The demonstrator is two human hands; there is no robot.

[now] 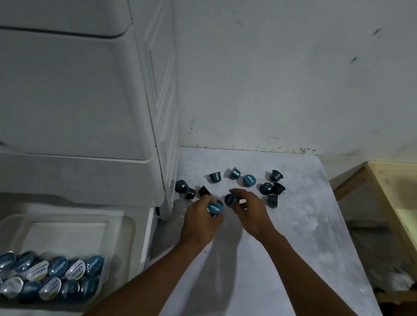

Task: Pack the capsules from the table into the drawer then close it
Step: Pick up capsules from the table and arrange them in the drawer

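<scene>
Left hand (202, 218) gripping; right hand (251, 210) pinching.

Dim light – scuffed white wall (297, 63), pale wooden frame (397, 191) at right.

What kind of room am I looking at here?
Probably a plain kitchen or storage corner: coffee capsules lie scattered on a small table against a scuffed wall, beside a white plastic drawer unit.

At frame centre, my left hand (202, 218) and right hand (250, 213) each grip a capsule over the surface (296, 252); open drawer (121, 228) lower left.
</scene>
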